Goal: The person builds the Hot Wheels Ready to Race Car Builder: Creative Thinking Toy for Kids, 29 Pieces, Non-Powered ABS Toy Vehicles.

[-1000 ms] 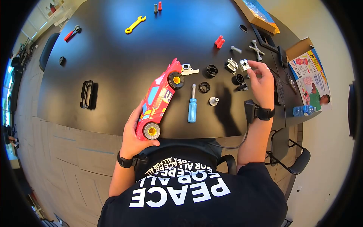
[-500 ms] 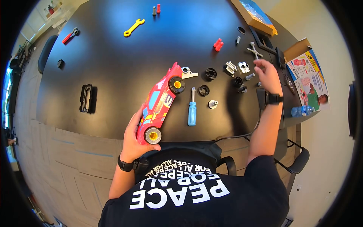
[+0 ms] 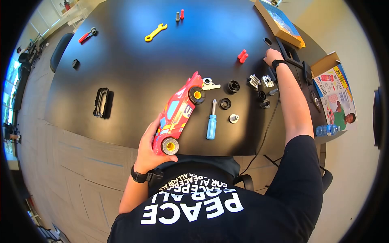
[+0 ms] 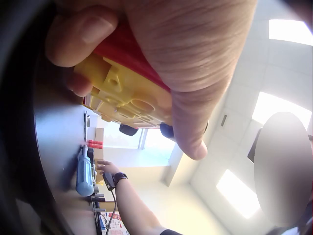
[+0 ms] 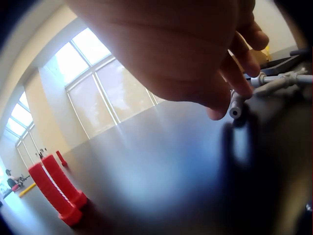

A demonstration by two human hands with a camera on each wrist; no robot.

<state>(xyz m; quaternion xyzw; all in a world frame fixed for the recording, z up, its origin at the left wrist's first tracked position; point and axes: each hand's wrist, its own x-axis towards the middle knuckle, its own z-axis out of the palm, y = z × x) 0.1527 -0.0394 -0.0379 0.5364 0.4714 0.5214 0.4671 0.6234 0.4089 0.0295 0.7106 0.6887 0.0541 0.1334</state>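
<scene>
My left hand (image 3: 148, 152) grips a red toy race car (image 3: 174, 113) by its rear end, the nose pointing away over the table. In the left wrist view the car's yellow underside (image 4: 127, 95) shows beneath the fingers. My right hand (image 3: 273, 56) reaches to the far right of the table. Its thumb and a fingertip pinch a small grey bolt (image 5: 235, 108) in the right wrist view, low over the dark tabletop. A grey cross-shaped wrench (image 5: 281, 81) lies just beyond those fingers.
Near the car lie a blue screwdriver (image 3: 211, 126), black wheel parts (image 3: 233, 86) and silver engine pieces (image 3: 254, 82). Red bolts (image 3: 243, 56) stand left of the right hand. A yellow wrench (image 3: 156, 32) is farther back. Boxes (image 3: 334, 89) and a water bottle (image 3: 326, 130) sit at right.
My right hand moved from the silver engine pieces, past the cross-shaped wrench, to the far right and the grey bolt, which had shifted farther back. The left hand keeps holding the car.
</scene>
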